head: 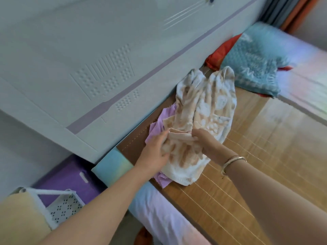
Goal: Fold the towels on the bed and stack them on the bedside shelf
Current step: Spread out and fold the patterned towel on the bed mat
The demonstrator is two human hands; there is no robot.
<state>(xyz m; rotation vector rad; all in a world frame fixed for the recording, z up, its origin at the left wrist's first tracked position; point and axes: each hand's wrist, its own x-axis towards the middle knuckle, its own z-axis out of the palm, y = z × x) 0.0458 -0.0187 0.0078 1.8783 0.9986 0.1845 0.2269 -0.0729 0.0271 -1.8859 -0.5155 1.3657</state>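
A crumpled beige and white patterned towel [205, 106] lies on the bamboo mat [265, 147] of the bed, close to the headboard. A lilac towel [157, 128] lies under it, showing at its left and lower edges. My left hand [155, 152] grips the patterned towel's edge on the left. My right hand [207, 142] pinches a fold of the same towel just to the right. A white perforated shelf [65, 207] stands at the lower left beside the bed, with a folded yellow towel [21, 220] on it.
The pale headboard [88, 68] runs along the left. A blue pillow [256, 64] over red cloth [221, 52] lies at the head of the bed. A purple box [70, 177] stands beside the shelf. A bracelet is on my right wrist.
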